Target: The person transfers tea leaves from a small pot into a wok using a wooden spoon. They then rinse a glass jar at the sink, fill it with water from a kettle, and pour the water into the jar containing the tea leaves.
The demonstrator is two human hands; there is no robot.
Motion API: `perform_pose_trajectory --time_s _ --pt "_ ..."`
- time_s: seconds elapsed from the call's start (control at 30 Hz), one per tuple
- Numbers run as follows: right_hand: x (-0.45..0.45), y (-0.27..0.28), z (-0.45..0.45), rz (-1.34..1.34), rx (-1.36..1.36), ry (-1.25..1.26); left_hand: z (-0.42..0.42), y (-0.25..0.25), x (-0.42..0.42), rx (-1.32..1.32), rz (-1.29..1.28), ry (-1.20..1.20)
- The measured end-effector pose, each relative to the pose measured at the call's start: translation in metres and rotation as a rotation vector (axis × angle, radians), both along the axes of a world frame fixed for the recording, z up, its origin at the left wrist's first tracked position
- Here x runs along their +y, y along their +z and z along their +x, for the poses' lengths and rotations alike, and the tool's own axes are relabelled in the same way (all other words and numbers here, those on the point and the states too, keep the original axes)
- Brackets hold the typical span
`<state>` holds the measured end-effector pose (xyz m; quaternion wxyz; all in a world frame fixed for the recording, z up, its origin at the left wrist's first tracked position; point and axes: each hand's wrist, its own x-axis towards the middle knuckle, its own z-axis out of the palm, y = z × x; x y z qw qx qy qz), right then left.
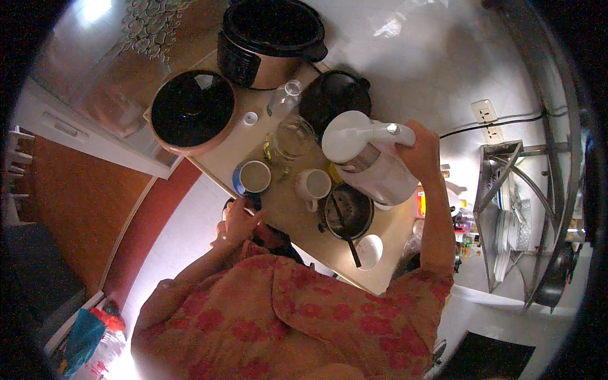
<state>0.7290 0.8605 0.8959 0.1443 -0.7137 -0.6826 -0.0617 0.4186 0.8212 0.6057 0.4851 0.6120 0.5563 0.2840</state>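
My right hand (420, 147) grips the handle of a white electric kettle (380, 166), raised at the right side of the counter. My left hand (242, 221) is at the counter's front edge, near a blue and white mug (252, 177); its fingers are partly in shade, so I cannot tell if they hold something. A white mug (315, 184) stands in the middle, left of a small dark saucepan (350, 216) with a dark utensil lying across it. A glass jar or bowl (293, 137) and a clear bottle (285, 97) stand behind the mugs. A white bowl (369, 251) sits near the front right.
A lidded pot (192, 110) stands at the left, a large cooker (270, 45) at the back, and a dark pan (336, 99) by the wall. On the right are wall sockets (487, 121), a black cable, a metal dish rack (489, 209) with plates, and several bottles.
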Motion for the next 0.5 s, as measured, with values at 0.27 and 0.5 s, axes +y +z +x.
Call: perform_pose_trajectory --time_s 0.27,0.5 --pt "0.02 0.007 -0.014 -0.132 -0.13 -0.044 0.006 0.021 0.014 0.015 -0.029 -0.04" --pt "0.03 0.015 -0.028 -0.159 -0.184 -0.019 -0.001 0.016 0.027 -0.027 0.104 0.141"
